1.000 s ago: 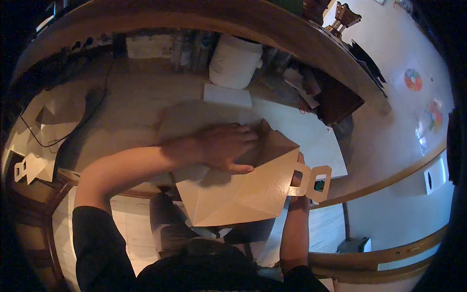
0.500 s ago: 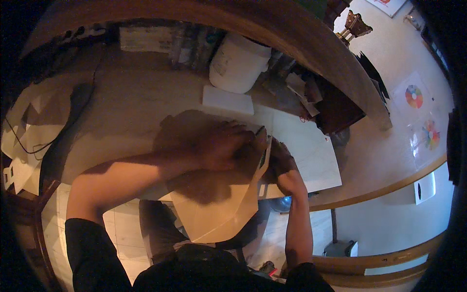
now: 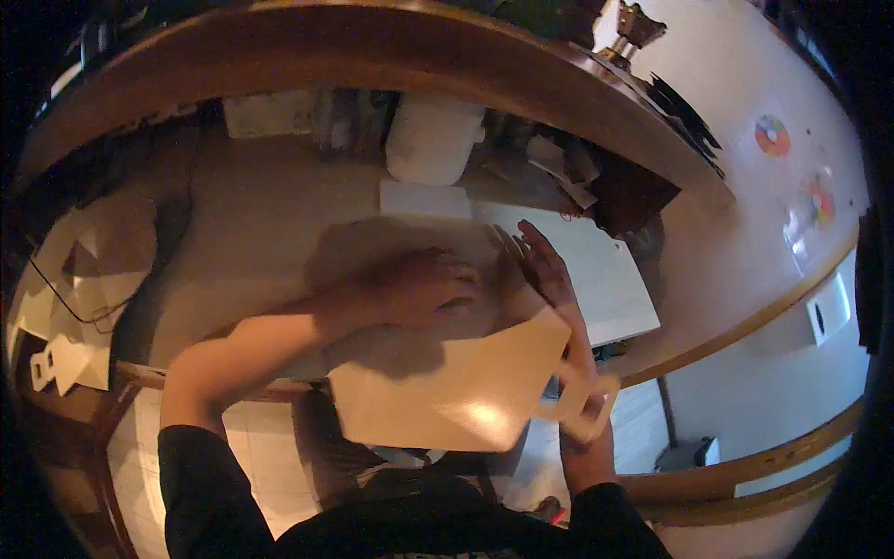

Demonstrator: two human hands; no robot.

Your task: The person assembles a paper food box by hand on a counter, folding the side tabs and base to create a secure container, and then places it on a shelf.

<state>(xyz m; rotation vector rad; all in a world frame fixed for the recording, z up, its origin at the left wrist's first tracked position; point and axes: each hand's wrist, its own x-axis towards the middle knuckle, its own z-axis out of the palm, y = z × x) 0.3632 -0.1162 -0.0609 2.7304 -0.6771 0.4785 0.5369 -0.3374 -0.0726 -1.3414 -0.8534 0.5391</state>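
Observation:
A cream folded carton (image 3: 447,382) lies across the front edge of the desk, above my lap. At its right end, a blurred flap with a handle slot (image 3: 596,410) sticks out over my right forearm. My left hand (image 3: 433,287) is on the shaded far part of the carton, fingers loosely bent and apart, gripping nothing visible. Beyond the carton's right end, my right hand (image 3: 548,265) has its fingers stretched out and nothing in them. Shadow hides where exactly the left fingers touch.
A white tub (image 3: 433,140) stands behind a pale block (image 3: 426,199) at the back. White sheets (image 3: 605,270) lie on the right of the desk (image 3: 251,205). More pale folded cartons (image 3: 79,359) and a dark cable sit at the left. A wooden shelf (image 3: 326,51) overhangs the back.
The carton has turned, its handle flap swinging from between my hands to the right, over my forearm. My right hand has let go and its fingers have straightened. The whole view has shifted slightly.

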